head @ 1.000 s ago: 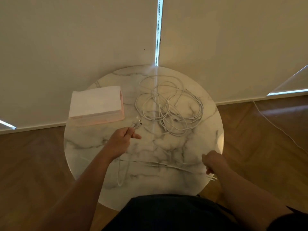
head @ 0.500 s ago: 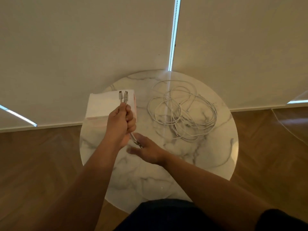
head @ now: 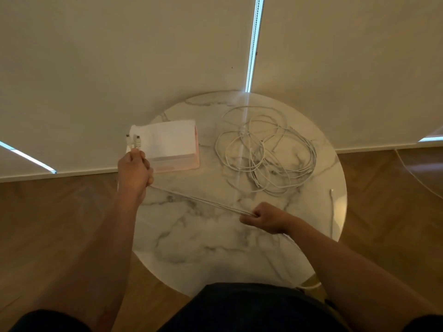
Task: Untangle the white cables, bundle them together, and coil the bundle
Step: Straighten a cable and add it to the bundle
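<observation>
The left hand (head: 135, 172) grips two white cables (head: 203, 202) just below their plugs (head: 133, 142), which stick up in front of a box (head: 172, 142). The cables run straight over the counter (head: 191, 248) to the right hand (head: 266, 218), whose fingers curl round them. Behind it, a tangle (head: 266, 152) lies on the counter.

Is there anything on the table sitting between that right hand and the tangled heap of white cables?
Nothing visible does. Only bare round marble table lies between the right hand and the tangled heap of white cables. The white rectangular box sits off to the left, beside the left hand.
</observation>
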Motion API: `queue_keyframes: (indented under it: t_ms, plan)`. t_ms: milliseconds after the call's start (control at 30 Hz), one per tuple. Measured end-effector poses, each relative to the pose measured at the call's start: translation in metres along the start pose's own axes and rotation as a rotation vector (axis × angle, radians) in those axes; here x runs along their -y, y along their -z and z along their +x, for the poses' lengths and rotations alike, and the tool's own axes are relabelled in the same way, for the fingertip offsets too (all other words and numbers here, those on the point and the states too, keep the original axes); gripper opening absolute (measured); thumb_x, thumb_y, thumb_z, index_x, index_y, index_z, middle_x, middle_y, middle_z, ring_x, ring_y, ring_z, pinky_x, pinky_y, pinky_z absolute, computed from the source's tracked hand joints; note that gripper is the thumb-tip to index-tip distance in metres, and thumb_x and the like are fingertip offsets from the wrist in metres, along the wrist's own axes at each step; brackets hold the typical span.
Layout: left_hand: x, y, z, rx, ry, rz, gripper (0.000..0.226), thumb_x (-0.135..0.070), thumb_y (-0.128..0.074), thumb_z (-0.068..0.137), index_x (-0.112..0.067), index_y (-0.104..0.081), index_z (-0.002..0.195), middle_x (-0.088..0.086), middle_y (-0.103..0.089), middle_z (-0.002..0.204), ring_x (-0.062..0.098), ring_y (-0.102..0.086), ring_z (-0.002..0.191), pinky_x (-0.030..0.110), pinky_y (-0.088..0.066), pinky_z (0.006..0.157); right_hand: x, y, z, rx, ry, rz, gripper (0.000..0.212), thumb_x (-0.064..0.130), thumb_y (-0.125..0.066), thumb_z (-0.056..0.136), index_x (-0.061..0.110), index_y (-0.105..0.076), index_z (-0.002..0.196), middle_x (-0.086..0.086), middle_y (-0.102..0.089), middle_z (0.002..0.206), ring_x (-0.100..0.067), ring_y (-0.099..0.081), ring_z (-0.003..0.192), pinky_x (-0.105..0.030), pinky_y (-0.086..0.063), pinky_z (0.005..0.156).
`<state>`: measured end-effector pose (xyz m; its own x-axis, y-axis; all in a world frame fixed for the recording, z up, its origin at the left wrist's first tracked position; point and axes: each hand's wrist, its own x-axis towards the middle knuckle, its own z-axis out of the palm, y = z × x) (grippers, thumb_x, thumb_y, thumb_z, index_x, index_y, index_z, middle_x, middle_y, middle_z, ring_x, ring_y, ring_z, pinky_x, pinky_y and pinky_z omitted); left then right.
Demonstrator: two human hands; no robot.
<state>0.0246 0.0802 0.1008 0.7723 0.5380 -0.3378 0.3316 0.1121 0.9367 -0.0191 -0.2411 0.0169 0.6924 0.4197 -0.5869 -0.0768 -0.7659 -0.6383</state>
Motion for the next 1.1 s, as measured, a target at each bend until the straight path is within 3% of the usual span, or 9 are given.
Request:
queue_keyframes:
  t_ms: [167, 333, 433, 600, 667, 767, 867, 967, 1100]
  plan:
    - [0.009, 0.003, 0.009, 0.059, -0.064, 0.095, 0.034, -0.026, -0.032, 0.103, -0.021, -0.044, 0.072, -0.009, -0.034, 0.045, 0.009, -0.024, 0.035, 0.015, -0.018, 0.039, -0.046, -0.002, -0.012, 0.015, -0.119, -0.187, 0.05, 0.052, -0.054, 0.093, 0.018, -0.042, 0.058, 0.001, -0.043, 0.059, -0.013, -0.04, 0.053, -0.031, -0.031, 0.056]
    - [0.046, -0.006, 0.001, 0.223, -0.177, 0.423, 0.036, -0.028, -0.036, 0.102, -0.02, -0.05, 0.069, -0.005, -0.041, 0.052, 0.015, -0.032, 0.045, 0.023, -0.025, 0.047, -0.021, 0.006, -0.013, -0.019, -0.102, 0.061, 0.029, 0.024, -0.045, 0.101, 0.015, -0.063, 0.081, 0.002, -0.049, 0.069, -0.008, -0.041, 0.053, -0.019, -0.036, 0.046]
    - [0.065, -0.023, -0.024, 0.382, -0.206, 0.557, 0.034, -0.03, -0.039, 0.096, -0.02, -0.049, 0.065, -0.008, -0.045, 0.047, 0.014, -0.035, 0.046, 0.028, -0.027, 0.049, -0.017, 0.01, -0.012, -0.027, -0.093, -0.075, 0.029, 0.018, -0.042, 0.102, 0.016, -0.064, 0.084, 0.007, -0.052, 0.073, -0.009, -0.049, 0.065, -0.024, -0.037, 0.068]
    - [0.092, -0.073, -0.08, 0.665, -0.257, 0.637, 0.037, -0.016, -0.042, 0.102, -0.025, -0.05, 0.067, -0.001, -0.069, 0.09, 0.006, -0.056, 0.069, 0.025, -0.04, 0.063, 0.016, 0.004, -0.009, -0.052, 0.051, -0.135, 0.026, 0.021, -0.046, 0.1, 0.022, -0.063, 0.081, 0.002, -0.059, 0.08, -0.013, -0.051, 0.072, -0.022, -0.036, 0.06]
    - [0.098, -0.082, -0.087, 0.745, -0.23, 0.651, 0.037, -0.014, -0.042, 0.102, -0.021, -0.049, 0.066, -0.007, -0.068, 0.085, -0.002, -0.055, 0.067, 0.024, -0.039, 0.062, 0.023, 0.008, -0.012, -0.083, 0.086, -0.097, 0.027, 0.025, -0.048, 0.1, 0.022, -0.065, 0.08, -0.007, -0.063, 0.082, -0.017, -0.053, 0.071, -0.027, -0.038, 0.063]
    - [0.097, -0.085, -0.09, 0.762, -0.206, 0.616, 0.038, -0.013, -0.041, 0.102, -0.017, -0.049, 0.065, -0.008, -0.059, 0.062, 0.005, -0.046, 0.054, 0.024, -0.037, 0.056, 0.024, 0.014, -0.018, -0.085, 0.092, -0.036, 0.028, 0.028, -0.051, 0.099, 0.021, -0.068, 0.078, -0.014, -0.065, 0.076, -0.016, -0.051, 0.062, -0.029, -0.039, 0.059]
    - [0.087, -0.085, -0.085, 0.751, -0.275, 0.638, 0.035, -0.016, -0.042, 0.101, -0.013, -0.05, 0.067, -0.004, -0.052, 0.059, 0.01, -0.043, 0.054, 0.026, -0.035, 0.057, 0.023, 0.01, -0.02, -0.087, 0.072, 0.014, 0.033, 0.034, -0.054, 0.098, 0.02, -0.064, 0.07, -0.002, -0.057, 0.061, -0.009, -0.049, 0.05, -0.021, -0.038, 0.053]
    - [0.072, -0.069, -0.054, 0.558, -0.269, 0.595, 0.02, -0.014, -0.046, 0.088, -0.017, -0.049, 0.069, -0.003, -0.047, 0.061, 0.01, -0.04, 0.052, 0.03, -0.03, 0.051, -0.011, 0.003, -0.029, -0.054, -0.091, -0.042, 0.044, 0.044, -0.051, 0.097, 0.017, -0.056, 0.064, 0.002, -0.053, 0.057, -0.011, -0.051, 0.051, -0.024, -0.04, 0.054]
    - [0.056, -0.04, -0.019, 0.374, -0.073, 0.381, 0.033, -0.017, -0.038, 0.102, -0.018, -0.044, 0.07, -0.003, -0.04, 0.055, 0.01, -0.03, 0.04, 0.015, -0.023, 0.04, -0.05, -0.007, -0.044, -0.007, -0.23, -0.057, 0.052, 0.052, -0.045, 0.098, 0.013, -0.053, 0.065, -0.005, -0.053, 0.059, -0.018, -0.054, 0.052, -0.03, -0.044, 0.056]
